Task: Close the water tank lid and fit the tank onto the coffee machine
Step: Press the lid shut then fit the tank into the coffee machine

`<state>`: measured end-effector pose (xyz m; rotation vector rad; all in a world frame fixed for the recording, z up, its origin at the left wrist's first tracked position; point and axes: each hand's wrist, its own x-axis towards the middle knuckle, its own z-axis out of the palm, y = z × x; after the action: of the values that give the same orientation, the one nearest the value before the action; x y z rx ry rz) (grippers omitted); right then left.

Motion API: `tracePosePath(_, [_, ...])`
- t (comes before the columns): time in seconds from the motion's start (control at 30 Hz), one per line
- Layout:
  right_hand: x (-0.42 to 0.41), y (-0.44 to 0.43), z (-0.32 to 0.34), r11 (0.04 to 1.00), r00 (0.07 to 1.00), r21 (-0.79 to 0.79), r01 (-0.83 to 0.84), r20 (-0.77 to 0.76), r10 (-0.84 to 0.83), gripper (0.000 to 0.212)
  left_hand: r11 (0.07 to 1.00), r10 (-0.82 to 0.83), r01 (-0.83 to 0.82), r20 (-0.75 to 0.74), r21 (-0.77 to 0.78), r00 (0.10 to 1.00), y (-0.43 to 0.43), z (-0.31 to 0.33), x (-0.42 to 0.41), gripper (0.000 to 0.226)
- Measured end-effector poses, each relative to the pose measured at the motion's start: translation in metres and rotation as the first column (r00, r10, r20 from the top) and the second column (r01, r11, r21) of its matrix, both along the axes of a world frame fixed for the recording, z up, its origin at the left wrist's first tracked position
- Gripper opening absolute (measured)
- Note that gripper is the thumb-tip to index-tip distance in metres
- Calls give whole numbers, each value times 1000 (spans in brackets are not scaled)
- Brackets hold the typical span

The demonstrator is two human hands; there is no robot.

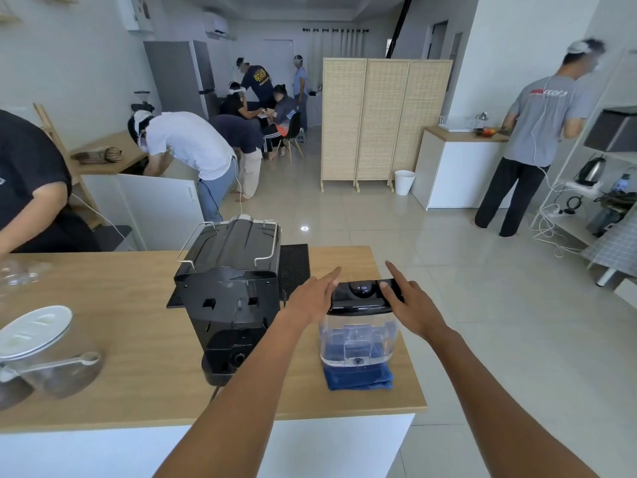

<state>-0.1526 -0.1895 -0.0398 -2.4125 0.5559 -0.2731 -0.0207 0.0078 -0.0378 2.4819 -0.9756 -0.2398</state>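
Two hands flank the black lid (362,295) — left hand (312,298) and right hand (412,307), fingers spread flat.

The coffee machine (230,298) stands on the counter (131,367), about mid-width. A mat (294,267) lies under and behind it, reaching out to its right. The water tank (358,332) stands just right of the machine, apart from it, on a folded cloth (360,377) near the counter's right edge. The lid (363,294) sits on top of the tank. The left hand (315,298) rests at the lid's left end, the right hand (412,305) on its right end. At the near left of the counter lies a jar (44,353), with a spoon (65,362) against it.
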Motion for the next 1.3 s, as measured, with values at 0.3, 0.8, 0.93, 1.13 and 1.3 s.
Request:
tracePosePath(0.3, [16, -5, 2, 1000, 1000, -26, -1, -30, 0, 55, 989, 109, -115, -72, -87, 991, -7, -6, 11, 47])
tracePosePath(0.8, [21, -8, 2, 982, 997, -175, -72, -8, 72, 50, 964, 52, -83, -129, -254, 990, 2, -20, -7, 55])
tracePosePath(0.93, [26, -9, 1, 995, 997, -62, -73, 19, 74, 41, 942, 94, -133, -137, -309, 986, -4, -22, -4, 36])
tracePosePath(1.13, [24, -11, 3, 996, 987, -14, -84, 134, 85, 25, 857, 43, -246, -412, -453, 910, -5, -25, 8, 35])
tracePosePath(1.3, [19, -2, -1, 987, 991, -118, -106, 71, 115, 47, 844, 61, -248, -374, -475, 926, -9, -26, 6, 25])
